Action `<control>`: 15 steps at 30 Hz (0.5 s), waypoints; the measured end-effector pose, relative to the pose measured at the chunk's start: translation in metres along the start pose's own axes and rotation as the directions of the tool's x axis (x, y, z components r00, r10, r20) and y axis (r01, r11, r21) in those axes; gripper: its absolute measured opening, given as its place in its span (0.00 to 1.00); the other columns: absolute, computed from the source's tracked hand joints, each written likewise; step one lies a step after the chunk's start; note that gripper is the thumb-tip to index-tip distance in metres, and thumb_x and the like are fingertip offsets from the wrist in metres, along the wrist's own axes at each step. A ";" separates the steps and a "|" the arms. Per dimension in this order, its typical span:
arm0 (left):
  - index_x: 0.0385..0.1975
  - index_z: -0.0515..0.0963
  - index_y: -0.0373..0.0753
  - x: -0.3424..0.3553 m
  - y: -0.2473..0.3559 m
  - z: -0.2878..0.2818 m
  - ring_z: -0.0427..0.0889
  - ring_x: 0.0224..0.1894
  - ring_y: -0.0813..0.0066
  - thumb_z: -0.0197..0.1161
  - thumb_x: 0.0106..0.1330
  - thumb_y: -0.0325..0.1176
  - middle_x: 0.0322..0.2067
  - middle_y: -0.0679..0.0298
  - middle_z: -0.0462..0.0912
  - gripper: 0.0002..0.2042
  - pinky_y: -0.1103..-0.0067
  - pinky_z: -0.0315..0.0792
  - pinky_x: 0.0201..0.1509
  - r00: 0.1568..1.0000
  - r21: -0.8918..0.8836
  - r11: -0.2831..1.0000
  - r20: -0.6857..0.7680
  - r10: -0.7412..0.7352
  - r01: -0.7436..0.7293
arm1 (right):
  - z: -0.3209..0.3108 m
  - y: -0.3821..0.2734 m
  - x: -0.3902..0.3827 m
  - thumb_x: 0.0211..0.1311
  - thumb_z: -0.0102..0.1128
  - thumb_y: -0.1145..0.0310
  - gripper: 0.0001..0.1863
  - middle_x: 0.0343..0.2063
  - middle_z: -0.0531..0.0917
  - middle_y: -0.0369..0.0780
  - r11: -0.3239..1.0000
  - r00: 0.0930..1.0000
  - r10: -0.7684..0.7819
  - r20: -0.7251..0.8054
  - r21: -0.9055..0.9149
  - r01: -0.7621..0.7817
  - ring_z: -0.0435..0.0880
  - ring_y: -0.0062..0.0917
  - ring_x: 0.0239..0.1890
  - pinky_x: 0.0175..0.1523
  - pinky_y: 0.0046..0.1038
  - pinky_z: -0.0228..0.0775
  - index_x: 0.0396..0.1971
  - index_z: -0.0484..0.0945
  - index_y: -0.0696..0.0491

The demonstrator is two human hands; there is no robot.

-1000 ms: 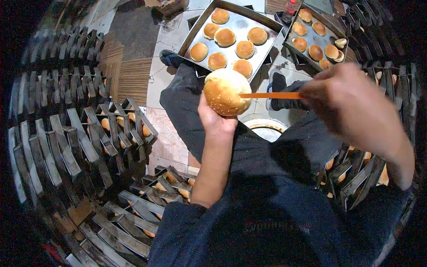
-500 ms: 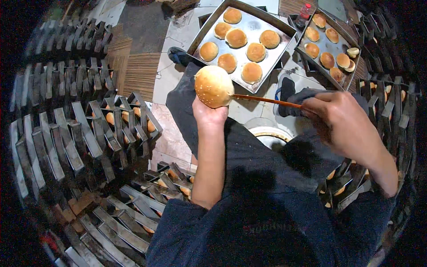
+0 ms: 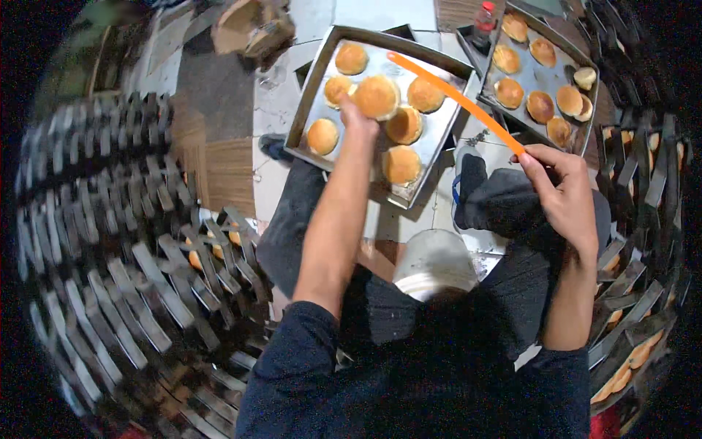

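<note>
A large shallow metal tray (image 3: 439, 126) with several golden buns lies on the floor in front of me. Over it, my left hand (image 3: 358, 123) reaches in and grips a round bun (image 3: 378, 97), its thumb at the bun's left side. The fingers underneath are hidden, and I cannot tell whether that bun rests on others. My right hand (image 3: 563, 186), to the right above my knee, is closed on one end of a long, flat orange knife-like blade (image 3: 468, 104). The blade points up and left, its tip above the tray's far part.
A second metal tray (image 3: 524, 80) with several buns stands at the right, beside a red-capped bottle (image 3: 483, 25). A whitish bucket (image 3: 435, 256) sits between my legs. Stacked dark metal trays (image 3: 131, 285) crowd the left, more the right (image 3: 632, 285). A brown bag-like thing (image 3: 252, 25) lies far left.
My left hand has moved forward from above my lap to the tray. The orange blade has come away from the bun and swung upward, its flat side showing. The view has shifted.
</note>
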State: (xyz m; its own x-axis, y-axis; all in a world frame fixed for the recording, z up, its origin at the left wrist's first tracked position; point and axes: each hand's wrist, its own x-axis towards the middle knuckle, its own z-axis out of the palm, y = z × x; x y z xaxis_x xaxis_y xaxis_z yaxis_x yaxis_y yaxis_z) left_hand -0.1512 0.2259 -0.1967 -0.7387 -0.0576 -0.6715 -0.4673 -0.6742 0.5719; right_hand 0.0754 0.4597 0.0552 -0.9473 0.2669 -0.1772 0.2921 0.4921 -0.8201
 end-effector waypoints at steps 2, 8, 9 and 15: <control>0.44 0.72 0.32 0.050 0.009 0.027 0.78 0.46 0.55 0.42 0.70 0.48 0.45 0.49 0.77 0.23 0.62 0.73 0.49 0.958 0.438 0.898 -0.270 0.095 0.035 | -0.010 0.008 0.010 0.59 0.58 0.71 0.08 0.20 0.81 0.40 1.000 0.997 -0.030 -0.076 -0.005 0.029 0.74 0.15 0.22 0.29 0.21 0.65 0.32 0.81 0.62; 0.34 0.77 0.24 0.197 -0.026 0.021 0.80 0.31 0.61 0.49 0.63 0.40 0.27 0.51 0.80 0.20 0.70 0.74 0.33 0.974 0.868 0.492 -0.056 0.219 -0.061 | -0.013 0.024 0.028 0.56 0.61 0.73 0.07 0.21 0.82 0.44 0.994 0.982 0.091 -0.163 -0.052 -0.100 0.80 0.24 0.21 0.28 0.24 0.68 0.31 0.81 0.61; 0.40 0.75 0.26 0.240 0.030 -0.001 0.82 0.34 0.59 0.48 0.65 0.39 0.32 0.50 0.80 0.19 0.68 0.77 0.35 0.971 0.826 0.551 -0.019 0.238 -0.119 | -0.010 0.011 0.033 0.55 0.61 0.74 0.06 0.21 0.82 0.44 0.997 0.987 0.069 -0.144 -0.029 -0.074 0.80 0.24 0.21 0.29 0.24 0.68 0.30 0.81 0.61; 0.44 0.75 0.32 0.298 0.078 -0.001 0.83 0.39 0.59 0.47 0.64 0.36 0.40 0.50 0.81 0.17 0.64 0.80 0.41 0.999 0.799 0.600 0.019 0.042 -0.040 | -0.011 0.011 0.038 0.53 0.62 0.75 0.06 0.22 0.83 0.44 0.992 0.984 0.125 -0.129 0.048 -0.120 0.81 0.26 0.22 0.29 0.25 0.69 0.30 0.81 0.60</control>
State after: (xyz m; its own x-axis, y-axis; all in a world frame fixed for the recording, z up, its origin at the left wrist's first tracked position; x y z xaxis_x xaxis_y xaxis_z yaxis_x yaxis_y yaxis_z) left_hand -0.4071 0.1553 -0.3531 -0.7665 -0.0720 -0.6382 -0.6390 0.1863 0.7463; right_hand 0.0437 0.4850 0.0456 -0.8784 0.4309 -0.2066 0.3968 0.4167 -0.8179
